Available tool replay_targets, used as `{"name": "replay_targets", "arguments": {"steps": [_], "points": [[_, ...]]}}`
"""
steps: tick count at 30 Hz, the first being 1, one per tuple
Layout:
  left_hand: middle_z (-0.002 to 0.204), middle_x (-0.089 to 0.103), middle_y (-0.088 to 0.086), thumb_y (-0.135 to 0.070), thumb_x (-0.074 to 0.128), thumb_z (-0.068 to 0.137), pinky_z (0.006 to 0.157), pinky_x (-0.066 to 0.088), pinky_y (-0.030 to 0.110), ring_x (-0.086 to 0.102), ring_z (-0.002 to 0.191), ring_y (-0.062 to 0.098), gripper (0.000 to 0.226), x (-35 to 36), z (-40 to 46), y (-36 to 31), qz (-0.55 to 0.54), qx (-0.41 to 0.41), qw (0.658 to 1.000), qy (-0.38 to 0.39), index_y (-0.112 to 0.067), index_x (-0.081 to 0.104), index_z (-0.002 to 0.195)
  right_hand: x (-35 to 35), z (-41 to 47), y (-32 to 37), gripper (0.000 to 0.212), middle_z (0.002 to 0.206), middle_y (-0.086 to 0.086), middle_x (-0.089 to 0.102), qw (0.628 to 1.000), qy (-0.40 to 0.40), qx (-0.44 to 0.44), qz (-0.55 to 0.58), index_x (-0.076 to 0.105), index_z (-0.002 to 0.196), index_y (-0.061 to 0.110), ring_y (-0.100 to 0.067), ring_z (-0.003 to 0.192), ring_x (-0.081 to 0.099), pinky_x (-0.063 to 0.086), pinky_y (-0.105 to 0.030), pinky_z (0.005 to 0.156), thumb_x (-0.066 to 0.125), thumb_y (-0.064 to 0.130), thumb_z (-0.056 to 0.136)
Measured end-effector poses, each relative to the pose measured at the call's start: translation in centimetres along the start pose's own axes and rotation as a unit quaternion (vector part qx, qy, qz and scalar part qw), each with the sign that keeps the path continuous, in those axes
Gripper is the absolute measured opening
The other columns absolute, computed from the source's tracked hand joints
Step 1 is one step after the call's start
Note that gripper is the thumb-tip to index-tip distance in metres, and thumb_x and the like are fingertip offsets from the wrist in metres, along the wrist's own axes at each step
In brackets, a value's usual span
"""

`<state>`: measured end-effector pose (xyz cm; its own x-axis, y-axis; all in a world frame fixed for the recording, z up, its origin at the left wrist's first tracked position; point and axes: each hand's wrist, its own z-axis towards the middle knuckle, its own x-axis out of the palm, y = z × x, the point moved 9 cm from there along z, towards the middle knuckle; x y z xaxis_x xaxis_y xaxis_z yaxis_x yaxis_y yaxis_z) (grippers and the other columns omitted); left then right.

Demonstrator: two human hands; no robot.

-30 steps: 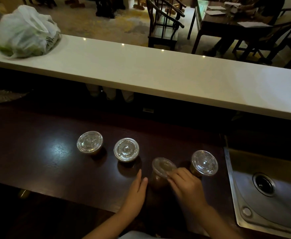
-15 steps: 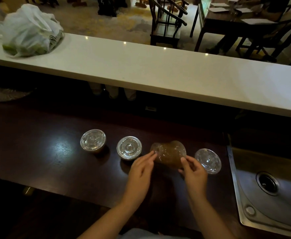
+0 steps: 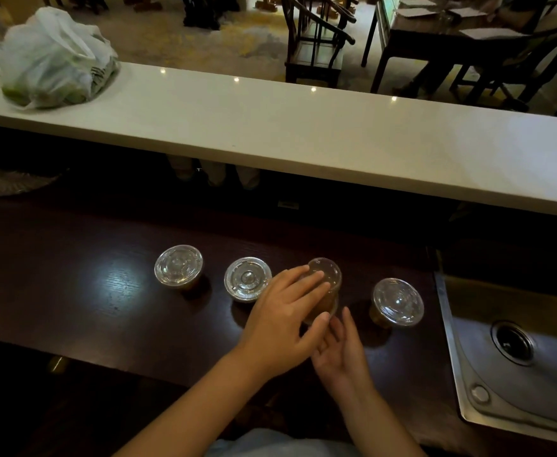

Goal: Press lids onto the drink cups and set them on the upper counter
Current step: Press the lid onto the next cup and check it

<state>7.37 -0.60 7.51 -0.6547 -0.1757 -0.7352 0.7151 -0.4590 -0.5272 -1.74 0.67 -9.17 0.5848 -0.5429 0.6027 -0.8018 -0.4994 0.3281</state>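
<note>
Several clear plastic cups of brown drink with clear lids stand in a row on the dark lower counter (image 3: 72, 285): a left cup (image 3: 178, 269), a second cup (image 3: 247, 283) and a right cup (image 3: 398, 306). Between the second and right cups, a third cup (image 3: 328, 282) is lifted and tilted. My left hand (image 3: 283, 318) wraps around its side, fingers over the lid's edge. My right hand (image 3: 341, 351) is just below it with fingers spread, beside the cup's base. The white upper counter (image 3: 303, 127) runs across behind.
A white plastic bag (image 3: 52, 61) with green contents lies at the upper counter's left end. A steel sink (image 3: 517, 351) is set into the right side. A glass dish (image 3: 10, 179) sits far left in shadow. Chairs and a table stand beyond the counter.
The third cup was lifted off the counter and tilted between both hands. Now my left hand has closed over it and my right hand has dropped below, fingers spread.
</note>
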Motion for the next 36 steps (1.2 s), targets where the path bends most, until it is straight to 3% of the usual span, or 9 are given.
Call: {"name": "replay_targets", "arguments": {"steps": [8,12,14,20,23,25,29,31,36], "points": [[0.129,0.058,0.003,-0.031,0.052,0.084,0.099,0.042,0.046,0.041,0.129,0.019,0.041,1.1,-0.7,-1.1,0.003,0.038,0.999,0.007,-0.011,0.061,0.119,0.1,1.3,-0.7,0.07,0.101,-0.012,0.069,0.995,0.085,0.001,0.045,0.075,0.09,0.008,-0.021,0.097,0.065,0.042,-0.033,0.099,0.096,0.024,0.026],[0.133,0.054,0.002,-0.031,0.052,0.085,0.103,0.039,0.041,0.037,0.132,0.017,0.044,0.9,-0.8,-0.8,0.004,0.032,0.999,0.01,-0.011,0.057,0.124,-0.1,1.3,-0.6,0.079,0.11,-0.015,0.067,0.996,0.08,0.006,0.045,0.065,0.112,0.005,-0.022,0.1,0.063,0.042,-0.033,0.098,0.092,0.016,0.039],[0.136,0.05,0.0,-0.031,0.051,0.086,0.107,0.034,0.035,0.032,0.135,0.013,0.046,0.8,-0.9,-0.4,-0.002,0.022,1.0,0.008,-0.012,0.054,0.127,-0.5,1.0,0.1,0.059,0.107,-0.014,0.068,0.999,0.052,-0.013,0.008,0.057,0.12,0.004,-0.02,0.093,0.066,0.05,-0.029,0.088,0.077,0.012,0.065],[0.137,0.04,-0.019,-0.04,0.04,0.087,0.111,0.02,0.015,0.029,0.133,-0.003,0.046,1.5,-1.6,2.7,-0.157,-0.134,0.978,-0.005,-0.028,0.043,0.131,0.4,-1.4,7.2,0.014,0.08,-0.007,0.069,0.954,-0.008,-0.229,-0.195,0.06,0.092,0.009,-0.008,0.066,0.067,0.054,-0.018,0.057,0.053,-0.003,0.089],[0.135,0.049,-0.009,-0.035,0.043,0.092,0.108,0.029,0.019,0.039,0.129,0.002,0.031,3.6,-2.8,4.8,-0.285,-0.275,0.918,-0.008,-0.034,0.045,0.123,1.7,-2.3,10.3,0.02,0.089,-0.007,0.065,0.873,-0.036,-0.348,-0.34,0.059,0.087,0.018,-0.013,0.075,0.066,0.053,-0.017,0.058,0.057,-0.002,0.087],[0.127,0.057,-0.001,-0.029,0.037,0.098,0.102,0.035,0.026,0.046,0.125,0.012,0.023,5.8,-3.9,5.9,-0.39,-0.398,0.83,0.014,-0.037,0.051,0.115,2.4,-2.7,11.6,0.019,0.092,-0.003,0.064,0.785,-0.048,-0.417,-0.455,0.059,0.088,0.021,-0.014,0.084,0.063,0.054,-0.019,0.067,0.062,0.003,0.085],[0.113,0.061,0.01,-0.047,0.018,0.096,0.099,0.032,0.038,0.047,0.121,0.022,0.043,10.7,-5.7,5.7,-0.584,-0.536,0.604,0.082,-0.035,0.041,0.13,5.2,-5.2,12.0,0.012,0.092,-0.003,0.061,0.496,-0.027,-0.581,-0.645,0.063,0.092,0.008,-0.013,0.081,0.056,0.039,-0.005,0.073,0.064,0.003,0.081],[0.108,0.063,0.013,-0.053,0.018,0.094,0.1,0.031,0.04,0.048,0.118,0.025,0.049,12.2,-5.9,5.7,-0.621,-0.556,0.544,0.09,-0.034,0.036,0.135,5.8,-5.3,10.5,0.014,0.091,-0.005,0.062,0.394,0.01,-0.601,-0.695,0.064,0.092,0.008,-0.017,0.085,0.054,0.04,-0.016,0.077,0.055,0.013,0.082],[0.106,0.059,0.02,-0.059,0.02,0.091,0.105,0.028,0.044,0.047,0.115,0.03,0.06,14.5,-5.7,6.0,-0.653,-0.579,0.482,0.085,-0.027,0.037,0.138,5.2,-3.9,9.3,0.019,0.09,-0.004,0.063,0.317,0.044,-0.602,-0.732,0.065,0.093,0.008,-0.018,0.088,0.053,0.042,-0.023,0.076,0.049,0.016,0.085]]}}
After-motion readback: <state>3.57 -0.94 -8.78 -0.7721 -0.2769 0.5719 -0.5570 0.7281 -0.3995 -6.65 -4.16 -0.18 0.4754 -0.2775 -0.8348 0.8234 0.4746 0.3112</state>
